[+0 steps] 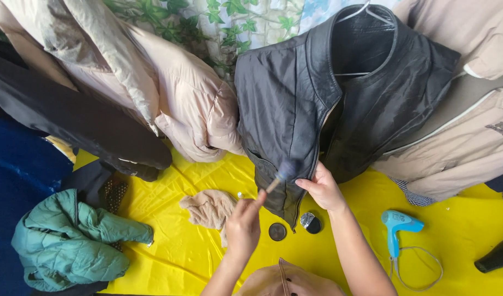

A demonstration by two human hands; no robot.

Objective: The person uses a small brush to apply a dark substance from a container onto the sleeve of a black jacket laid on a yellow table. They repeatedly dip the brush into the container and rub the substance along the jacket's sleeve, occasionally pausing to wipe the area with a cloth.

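Black leather zip-front jacket hangs on a wire hanger above the yellow plastic sheet. Right hand pinches its lower hem taut; left hand grips a small wooden-handled brush, bristles on the leather. Apply short, light strokes against the tensioned panel.

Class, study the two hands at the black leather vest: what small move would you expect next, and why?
Probably another short brush stroke down the panel. The left hand holds a brush with its blurred head on the black leather vest, while the right hand pinches the zipper edge taut.
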